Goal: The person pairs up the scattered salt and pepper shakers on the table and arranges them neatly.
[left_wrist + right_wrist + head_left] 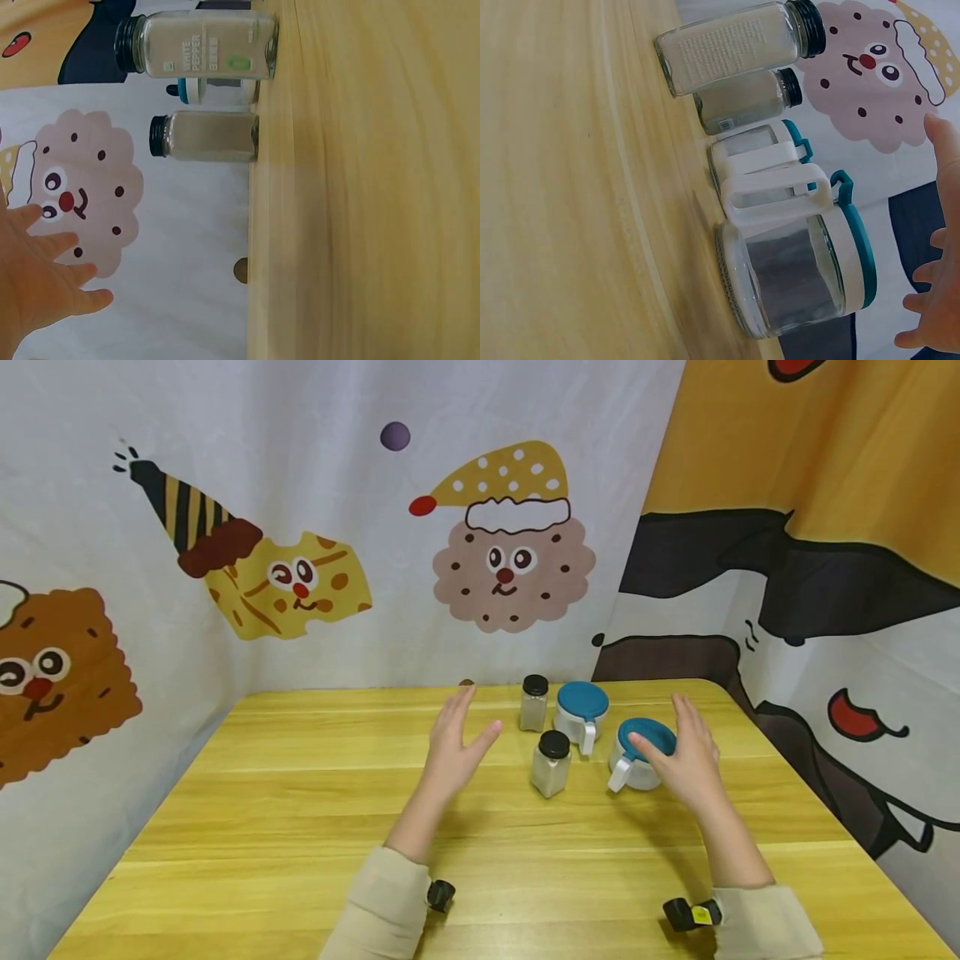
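Note:
My left hand (453,747) hovers left of the jars with fingers extended and thumb spread, touching nothing. My right hand (688,756) is spread beside the nearer blue-lidded glass jar (639,772), its thumb overlapping the lid in the head view; the right wrist view shows the hand apart from it. A second blue-lidded jar with a white handle (576,722) stands behind. The front spice bottle (551,774), black-capped and labelled white pepper in the left wrist view, stands upright between the hands. Another black-capped spice bottle (533,710) stands behind it.
All the jars stand on a wood-grain table (285,827), towards its back right. A white curtain (315,427) with cartoon prints hangs directly behind the back edge. A wrist camera (440,895) is strapped at the left sleeve, another camera (686,913) at the right.

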`<action>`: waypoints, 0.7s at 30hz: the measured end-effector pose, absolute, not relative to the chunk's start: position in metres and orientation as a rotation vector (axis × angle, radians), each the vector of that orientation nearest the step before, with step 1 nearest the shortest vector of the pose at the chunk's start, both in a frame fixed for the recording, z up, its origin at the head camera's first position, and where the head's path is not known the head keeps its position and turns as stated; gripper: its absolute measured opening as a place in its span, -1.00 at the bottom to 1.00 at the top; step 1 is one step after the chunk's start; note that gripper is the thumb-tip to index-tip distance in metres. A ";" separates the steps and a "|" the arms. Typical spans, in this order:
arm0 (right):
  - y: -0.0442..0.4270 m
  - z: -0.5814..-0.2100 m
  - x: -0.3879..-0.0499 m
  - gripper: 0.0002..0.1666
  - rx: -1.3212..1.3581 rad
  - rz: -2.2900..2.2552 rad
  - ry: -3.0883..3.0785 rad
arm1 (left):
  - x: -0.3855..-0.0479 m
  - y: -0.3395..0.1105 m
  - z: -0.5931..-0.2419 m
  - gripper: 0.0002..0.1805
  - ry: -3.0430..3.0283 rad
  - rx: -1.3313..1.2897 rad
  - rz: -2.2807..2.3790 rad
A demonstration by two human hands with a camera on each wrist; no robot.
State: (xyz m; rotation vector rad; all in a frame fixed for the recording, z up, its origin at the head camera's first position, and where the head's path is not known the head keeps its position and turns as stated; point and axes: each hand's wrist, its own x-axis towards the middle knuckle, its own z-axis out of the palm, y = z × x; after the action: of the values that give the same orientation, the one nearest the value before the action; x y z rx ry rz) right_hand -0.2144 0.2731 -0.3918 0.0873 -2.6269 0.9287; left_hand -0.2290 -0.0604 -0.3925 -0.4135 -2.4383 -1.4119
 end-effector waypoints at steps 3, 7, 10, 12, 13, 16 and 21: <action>0.274 -0.394 -0.215 0.13 0.086 0.943 -2.618 | -0.229 -0.057 -0.394 -0.21 -2.427 -0.416 -1.431; 0.275 -0.397 -0.216 0.14 0.090 0.959 -2.608 | -0.229 -0.051 -0.397 -0.21 -2.412 -0.420 -1.455; 0.276 -0.399 -0.216 0.14 0.090 0.964 -2.611 | -0.230 -0.046 -0.398 -0.21 -2.405 -0.425 -1.467; 0.276 -0.400 -0.216 0.15 0.090 0.969 -2.615 | -0.230 -0.043 -0.400 -0.20 -2.397 -0.430 -1.482; 0.277 -0.401 -0.216 0.15 0.089 0.970 -2.617 | -0.230 -0.042 -0.400 -0.20 -2.397 -0.428 -1.491; 0.277 -0.403 -0.216 0.17 0.086 0.975 -2.621 | -0.230 -0.038 -0.402 -0.21 -2.397 -0.430 -1.514; 0.278 -0.407 -0.218 0.18 0.082 0.975 -2.616 | -0.230 -0.035 -0.403 -0.23 -2.388 -0.415 -1.561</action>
State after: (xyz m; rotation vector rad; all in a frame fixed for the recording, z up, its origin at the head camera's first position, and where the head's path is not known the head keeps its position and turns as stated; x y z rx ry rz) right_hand -0.2176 0.2782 -0.4068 0.0824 -2.6162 0.9754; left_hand -0.2301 -0.0348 -0.4031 -0.4150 -2.3883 -1.5611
